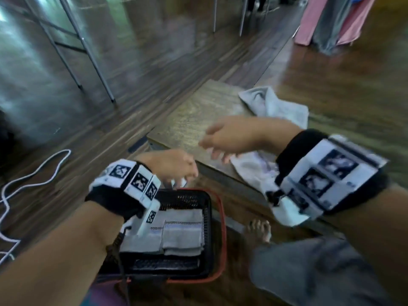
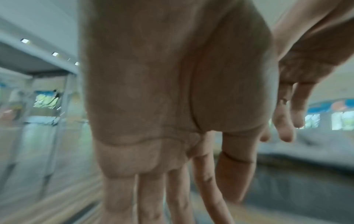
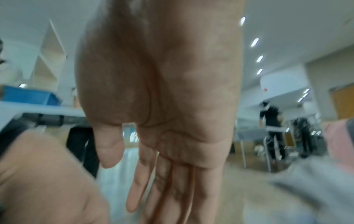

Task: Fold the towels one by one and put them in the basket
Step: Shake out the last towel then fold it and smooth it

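A black basket with a red rim stands on the floor against a low wooden table. Folded grey towels lie side by side in it. My left hand hovers over the basket's far end; in the left wrist view its fingers are straight and hold nothing. My right hand is over the table with straight fingers, just above a white patterned towel that hangs over the table's near edge. A crumpled grey towel lies at the table's far right.
A white cable snakes over the wooden floor at the left. Metal table legs stand behind it. Pink and grey cloth hangs at the top right. My bare foot and grey-trousered knee are right of the basket.
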### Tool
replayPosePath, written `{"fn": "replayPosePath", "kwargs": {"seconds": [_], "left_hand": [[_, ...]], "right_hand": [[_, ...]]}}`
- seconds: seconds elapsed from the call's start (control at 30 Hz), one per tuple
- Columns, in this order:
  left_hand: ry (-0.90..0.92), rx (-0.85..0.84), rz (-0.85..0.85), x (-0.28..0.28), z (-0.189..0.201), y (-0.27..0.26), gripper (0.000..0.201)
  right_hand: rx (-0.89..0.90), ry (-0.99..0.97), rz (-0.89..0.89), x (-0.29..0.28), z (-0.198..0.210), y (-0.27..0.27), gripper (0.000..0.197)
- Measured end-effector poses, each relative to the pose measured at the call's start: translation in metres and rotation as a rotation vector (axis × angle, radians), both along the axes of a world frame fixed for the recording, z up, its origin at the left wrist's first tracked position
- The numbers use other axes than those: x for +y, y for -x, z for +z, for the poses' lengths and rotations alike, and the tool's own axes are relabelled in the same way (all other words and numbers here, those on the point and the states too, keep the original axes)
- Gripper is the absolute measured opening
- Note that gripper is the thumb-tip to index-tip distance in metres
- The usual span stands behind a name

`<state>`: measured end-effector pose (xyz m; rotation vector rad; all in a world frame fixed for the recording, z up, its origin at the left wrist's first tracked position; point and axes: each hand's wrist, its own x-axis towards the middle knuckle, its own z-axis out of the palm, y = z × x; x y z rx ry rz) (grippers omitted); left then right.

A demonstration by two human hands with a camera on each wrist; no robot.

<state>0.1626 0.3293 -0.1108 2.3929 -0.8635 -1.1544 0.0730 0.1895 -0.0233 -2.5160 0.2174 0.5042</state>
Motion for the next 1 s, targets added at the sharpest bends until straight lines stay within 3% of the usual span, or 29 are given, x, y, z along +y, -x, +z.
{"fn": "replayPosePath", "kwargs": {"seconds": [0.1,0.2,0.33,0.43,0.5,0.63,0.7,0.77,0.9,1.0], "left_hand": [[0.183,-0.311,-0.104,-0.042,0.044,0.019,0.023],[0.184,-0.35,-0.218,-0.091,0.052,0.043,0.018],[-0.058,-0.446,-0.365,-0.131,0.02,0.076,0.041],[-0.168,-0.583,-0.472,-0.147,0.007,0.081,0.031],[-0.127,-0.626,-0.464,-0.158,0.008,0.08,0.02],[0.162,-0.571,-0.351,-0.202,0.032,0.085,0.019],[0.294,-0.51,-0.349,-0.235,0.054,0.091,0.018],[0.43,-0.458,-0.332,-0.267,0.076,0.104,0.018],[0.65,-0.394,-0.275,-0.324,0.104,0.149,0.026],[0.745,-0.299,-0.252,-0.347,0.1,0.183,0.022]], "right_hand": [[-0.125,0.065,-0.095,-0.047,0.055,0.032,0.027],[-0.172,0.05,-0.2,-0.097,0.074,0.062,0.024],[-0.132,-0.047,-0.293,-0.147,0.049,0.1,0.022],[-0.079,-0.04,-0.278,-0.169,0.007,0.124,0.02],[-0.067,-0.036,-0.272,-0.178,-0.021,0.134,0.02],[-0.142,-0.04,-0.41,-0.196,-0.054,0.145,0.044],[-0.27,-0.061,-0.477,-0.209,-0.056,0.152,0.035],[-0.447,-0.07,-0.566,-0.227,-0.051,0.161,0.007],[-0.754,0.091,-0.802,-0.274,-0.032,0.188,0.016],[-0.964,0.203,-0.994,-0.304,-0.019,0.218,0.029]]}}
